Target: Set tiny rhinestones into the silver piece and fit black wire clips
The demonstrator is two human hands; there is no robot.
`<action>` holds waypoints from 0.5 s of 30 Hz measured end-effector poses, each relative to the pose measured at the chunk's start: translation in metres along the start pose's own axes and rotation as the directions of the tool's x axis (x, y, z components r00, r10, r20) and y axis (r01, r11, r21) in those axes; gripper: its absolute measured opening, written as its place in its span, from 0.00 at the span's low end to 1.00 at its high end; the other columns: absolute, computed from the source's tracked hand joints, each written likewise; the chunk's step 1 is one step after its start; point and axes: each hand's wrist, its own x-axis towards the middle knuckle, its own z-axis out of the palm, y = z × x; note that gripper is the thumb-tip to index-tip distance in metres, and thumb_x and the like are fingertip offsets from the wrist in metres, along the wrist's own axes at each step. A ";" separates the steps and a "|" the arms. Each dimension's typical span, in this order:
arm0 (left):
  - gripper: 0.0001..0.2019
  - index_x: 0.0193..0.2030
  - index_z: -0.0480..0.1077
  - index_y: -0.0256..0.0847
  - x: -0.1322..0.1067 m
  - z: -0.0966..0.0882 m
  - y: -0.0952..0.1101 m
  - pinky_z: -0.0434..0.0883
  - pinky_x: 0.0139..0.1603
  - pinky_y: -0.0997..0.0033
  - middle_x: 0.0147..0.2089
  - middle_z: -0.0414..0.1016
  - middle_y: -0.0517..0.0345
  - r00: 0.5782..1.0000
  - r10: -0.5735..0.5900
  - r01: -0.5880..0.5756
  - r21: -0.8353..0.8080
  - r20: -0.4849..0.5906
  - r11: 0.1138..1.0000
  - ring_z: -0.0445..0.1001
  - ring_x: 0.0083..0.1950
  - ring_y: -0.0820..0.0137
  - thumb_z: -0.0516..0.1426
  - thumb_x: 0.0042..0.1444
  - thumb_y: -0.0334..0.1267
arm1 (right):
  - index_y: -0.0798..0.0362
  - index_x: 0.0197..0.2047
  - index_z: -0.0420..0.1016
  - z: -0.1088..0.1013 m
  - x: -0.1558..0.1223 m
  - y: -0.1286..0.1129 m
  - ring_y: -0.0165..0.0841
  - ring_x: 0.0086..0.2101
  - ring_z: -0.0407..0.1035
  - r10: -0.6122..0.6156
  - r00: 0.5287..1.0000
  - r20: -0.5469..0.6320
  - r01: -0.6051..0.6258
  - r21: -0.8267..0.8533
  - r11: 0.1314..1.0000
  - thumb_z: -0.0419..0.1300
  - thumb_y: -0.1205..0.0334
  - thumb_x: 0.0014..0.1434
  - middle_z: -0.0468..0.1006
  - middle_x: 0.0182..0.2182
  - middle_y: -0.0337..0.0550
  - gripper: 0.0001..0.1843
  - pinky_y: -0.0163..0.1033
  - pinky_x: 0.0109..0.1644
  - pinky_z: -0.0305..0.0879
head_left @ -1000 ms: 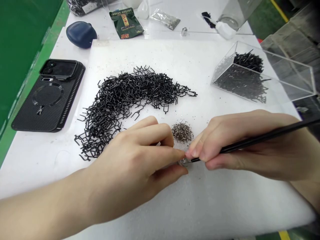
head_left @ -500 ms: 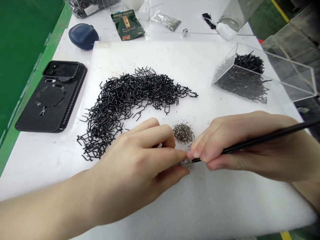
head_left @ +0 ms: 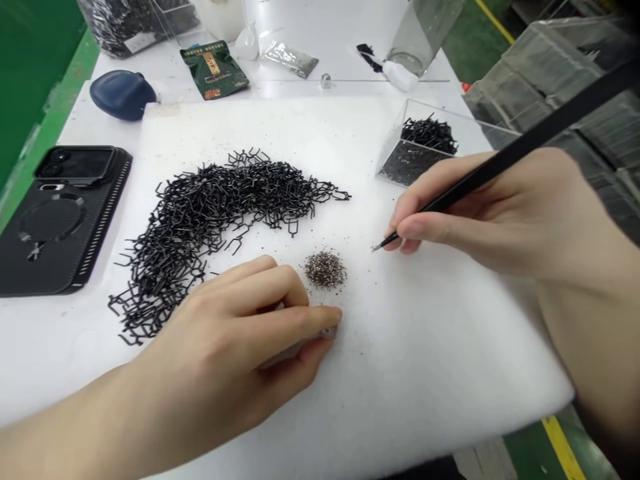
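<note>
My left hand (head_left: 240,333) pinches a small clear, shiny piece (head_left: 329,331) between thumb and index finger; most of it is hidden by the fingers. Black tweezers (head_left: 480,175) lie in the grip of my right hand (head_left: 480,207), their fine tip pointing down-left above the white pad. Whether the tip holds anything is too small to tell. Just beyond my left fingertips sits a little heap of tiny metallic bits (head_left: 325,269). A curved pile of black forked pieces (head_left: 220,203) spreads behind and left of my left hand.
A clear box (head_left: 395,150) of black pieces lies tipped behind my right hand. To the left are a black phone (head_left: 60,227) and a blue rounded object (head_left: 123,95). A green packet (head_left: 214,70), a small bag (head_left: 290,57) and a clear jar (head_left: 420,40) line the back.
My right hand with the tweezers has pulled away from the left fingers, up and to the right. The left hand keeps its pinch. The whole view has shifted, with things now further left.
</note>
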 end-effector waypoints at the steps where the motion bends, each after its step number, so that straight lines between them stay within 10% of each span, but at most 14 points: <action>1: 0.11 0.50 0.84 0.45 0.000 0.001 0.000 0.72 0.39 0.77 0.38 0.76 0.62 1.000 -0.001 0.001 0.007 0.006 1.000 0.72 0.38 0.78 0.62 0.69 0.27 | 0.50 0.42 0.90 -0.004 -0.001 0.001 0.35 0.35 0.82 0.006 1.000 -0.007 -0.006 -0.022 1.000 0.80 0.48 0.61 0.85 0.32 0.42 0.15 0.34 0.35 0.78; 15: 0.09 0.55 0.82 0.47 -0.004 0.001 -0.002 0.73 0.46 0.82 0.40 0.74 0.62 1.000 -0.007 0.006 0.061 0.011 0.998 0.75 0.40 0.81 0.63 0.73 0.33 | 0.49 0.39 0.88 -0.011 0.000 0.005 0.25 0.34 0.80 -0.035 0.999 0.027 0.037 -0.078 0.996 0.79 0.62 0.62 0.87 0.36 0.36 0.05 0.26 0.38 0.75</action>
